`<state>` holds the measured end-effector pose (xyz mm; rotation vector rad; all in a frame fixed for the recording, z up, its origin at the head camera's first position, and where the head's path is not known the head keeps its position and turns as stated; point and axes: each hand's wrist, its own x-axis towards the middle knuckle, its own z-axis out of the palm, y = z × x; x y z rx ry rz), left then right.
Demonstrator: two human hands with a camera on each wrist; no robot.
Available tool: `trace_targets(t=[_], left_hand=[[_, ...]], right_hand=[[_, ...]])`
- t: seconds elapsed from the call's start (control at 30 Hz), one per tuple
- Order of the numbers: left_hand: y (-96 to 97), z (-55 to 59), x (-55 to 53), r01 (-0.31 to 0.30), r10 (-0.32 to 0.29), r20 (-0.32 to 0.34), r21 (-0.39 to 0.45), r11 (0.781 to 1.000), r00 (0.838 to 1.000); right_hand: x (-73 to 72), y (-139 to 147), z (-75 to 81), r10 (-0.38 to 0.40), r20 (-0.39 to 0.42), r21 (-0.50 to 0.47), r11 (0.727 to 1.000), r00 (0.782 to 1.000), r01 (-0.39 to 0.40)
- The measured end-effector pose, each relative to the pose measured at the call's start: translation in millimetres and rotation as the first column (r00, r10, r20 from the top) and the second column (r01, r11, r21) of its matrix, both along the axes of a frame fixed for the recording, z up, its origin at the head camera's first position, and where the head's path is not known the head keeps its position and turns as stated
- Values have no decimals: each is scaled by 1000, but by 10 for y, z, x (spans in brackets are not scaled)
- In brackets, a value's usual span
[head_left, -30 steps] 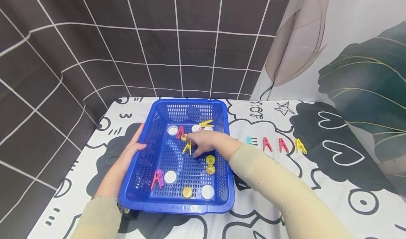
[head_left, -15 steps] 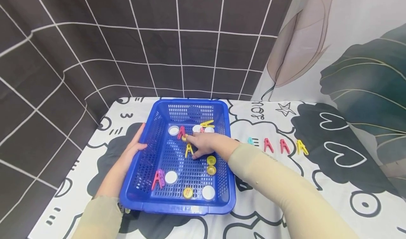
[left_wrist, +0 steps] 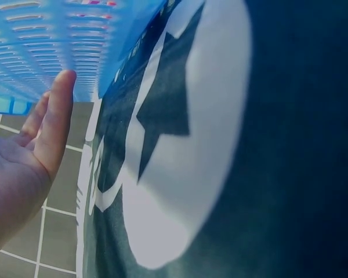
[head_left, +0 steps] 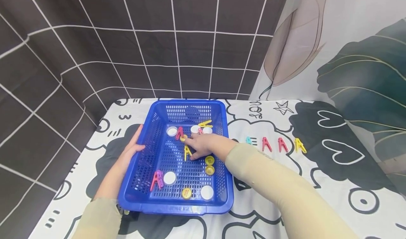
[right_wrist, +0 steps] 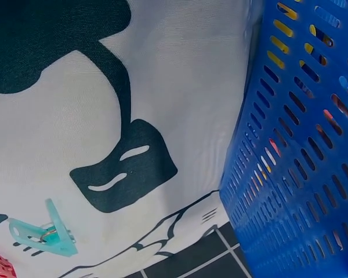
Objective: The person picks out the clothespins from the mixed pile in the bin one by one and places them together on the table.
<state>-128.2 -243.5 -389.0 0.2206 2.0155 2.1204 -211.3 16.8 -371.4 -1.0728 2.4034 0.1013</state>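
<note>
In the head view a blue plastic basket (head_left: 176,209) holds clothespins and bottle caps. My left hand (head_left: 129,152) lies against its left side; the left wrist view shows straight fingers of that hand (left_wrist: 37,142) by the slotted wall. Inside the basket, my right hand (head_left: 202,146) pinches a yellow clothespin (head_left: 187,152), though its fingertips are partly hidden. Just beyond the fingers lie a red clothespin (head_left: 179,133) and a small yellow cap (head_left: 183,138). Two yellow caps (head_left: 209,165) sit below the hand. The right wrist view shows the basket's outer wall (right_wrist: 301,174), not the hand.
Right of the basket stands a row of clothespins: teal (head_left: 248,140), two red ones (head_left: 266,144), and yellow (head_left: 300,145). Nearer in the basket are a red and a purple clothespin (head_left: 159,178) and white caps (head_left: 169,178). A dark gridded curtain (head_left: 152,48) hangs behind.
The yellow clothespin at my right hand has turned and shifted slightly toward the near side of the basket, the hand moving a little with it. My left hand stays at the basket's side.
</note>
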Motion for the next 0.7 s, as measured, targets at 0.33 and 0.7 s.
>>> trace_targets(t=[0.33, 0.7], left_hand=[[-13, 16, -13, 12, -12, 6, 20, 1000, 1000], [-8, 18, -9, 14, -14, 18, 4, 1000, 1000]], right_hand=[[-11, -6, 31, 20, -10, 15, 1000, 1000, -20], [3, -11, 12, 31, -16, 41, 999, 999, -31]])
